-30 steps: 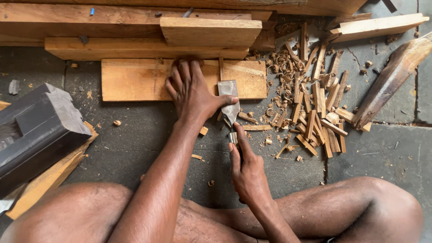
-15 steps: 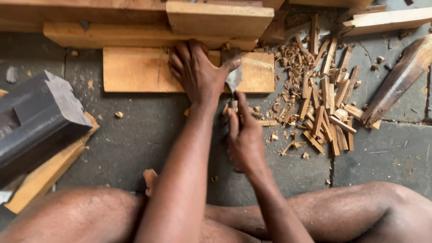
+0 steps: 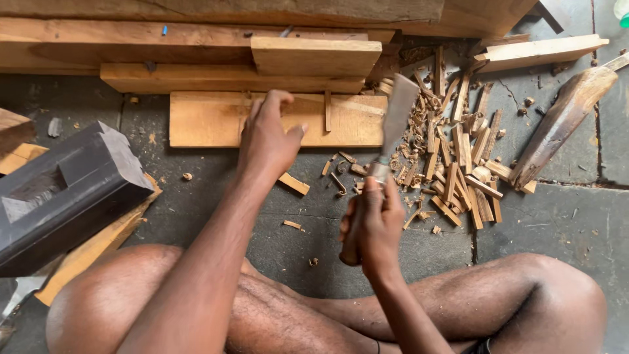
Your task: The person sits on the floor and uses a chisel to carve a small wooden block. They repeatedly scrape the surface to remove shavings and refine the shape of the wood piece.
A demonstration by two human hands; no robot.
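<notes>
Fingers of the right hand (image 3: 372, 226) are wrapped tight round the wooden handle of a chisel (image 3: 383, 154), its broad flat blade slanting up and away over the near edge of the plank (image 3: 209, 119). The left hand (image 3: 267, 136) rests on that plank, fingers curled loosely together, gripping nothing that I can see. The plank lies flat on the grey stone floor (image 3: 550, 216) against stacked timber. Just right of the blade sits a heap of wood chips (image 3: 458, 157) (quite a pile), and a dark block (image 3: 65, 190) sits off to the left.

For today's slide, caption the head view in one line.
Seated woodworker's right hand raises a chisel; left hand rests on a plank.
</notes>
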